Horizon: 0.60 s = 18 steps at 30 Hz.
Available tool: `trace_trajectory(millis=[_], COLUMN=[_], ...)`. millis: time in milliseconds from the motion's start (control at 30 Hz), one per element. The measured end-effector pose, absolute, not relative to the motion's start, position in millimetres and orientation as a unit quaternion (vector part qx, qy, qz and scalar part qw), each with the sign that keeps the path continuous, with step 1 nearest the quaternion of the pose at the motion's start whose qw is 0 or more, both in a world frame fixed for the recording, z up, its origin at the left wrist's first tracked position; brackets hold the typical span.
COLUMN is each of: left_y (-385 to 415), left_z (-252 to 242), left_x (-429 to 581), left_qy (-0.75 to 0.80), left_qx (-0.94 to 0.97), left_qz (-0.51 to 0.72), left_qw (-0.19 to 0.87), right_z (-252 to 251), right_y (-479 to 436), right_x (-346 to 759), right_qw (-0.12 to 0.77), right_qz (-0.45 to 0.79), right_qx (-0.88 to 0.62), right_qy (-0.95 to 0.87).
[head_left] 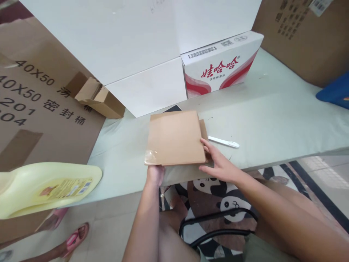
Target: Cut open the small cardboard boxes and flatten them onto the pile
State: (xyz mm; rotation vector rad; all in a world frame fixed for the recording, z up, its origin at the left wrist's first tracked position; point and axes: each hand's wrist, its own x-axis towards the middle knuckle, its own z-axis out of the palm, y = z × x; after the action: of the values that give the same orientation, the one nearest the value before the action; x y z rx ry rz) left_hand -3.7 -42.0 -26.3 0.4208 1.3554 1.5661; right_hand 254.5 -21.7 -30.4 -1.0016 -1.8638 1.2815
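A flat brown cardboard piece (176, 138) lies on the pale green table (272, 120) near its front edge, with clear tape at its near left corner. My left hand (155, 174) grips its near edge from below, the fingers hidden under the cardboard. My right hand (218, 163) rests at its right edge with the fingers touching the side of the sheet. A white plastic cutter (223, 142) lies on the table just right of the cardboard.
A white box with red print (220, 65) and large white cartons (147, 87) stand behind. A small brown box (98, 96) and a big printed carton (40, 109) are at left. A yellow bottle (46, 187) lies at the near left. A blue object (335, 91) is at far right.
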Motion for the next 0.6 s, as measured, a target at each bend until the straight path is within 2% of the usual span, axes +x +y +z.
trace_trajectory(millis=[100, 400, 600], left_y=[-44.3, -37.7, -32.5], left_z=[-27.0, -24.7, -27.3], left_x=[-6.2, -10.1, -7.4], left_qy=[0.521, 0.496, 0.501], left_qx=[0.163, 0.191, 0.243], left_qz=[0.644, 0.688, 0.704], left_qw=[0.536, 0.494, 0.441], right_z=[-29.6, -21.1, -22.5], right_y=[-20.3, -17.4, -16.5], right_x=[256.0, 259.8, 262.1], right_qw=[0.344, 0.381, 0.416], right_qz=[0.49, 0.37, 0.387], right_qx=[-0.407, -0.572, -0.519], right_qy=[-0.69, -0.625, -0.639])
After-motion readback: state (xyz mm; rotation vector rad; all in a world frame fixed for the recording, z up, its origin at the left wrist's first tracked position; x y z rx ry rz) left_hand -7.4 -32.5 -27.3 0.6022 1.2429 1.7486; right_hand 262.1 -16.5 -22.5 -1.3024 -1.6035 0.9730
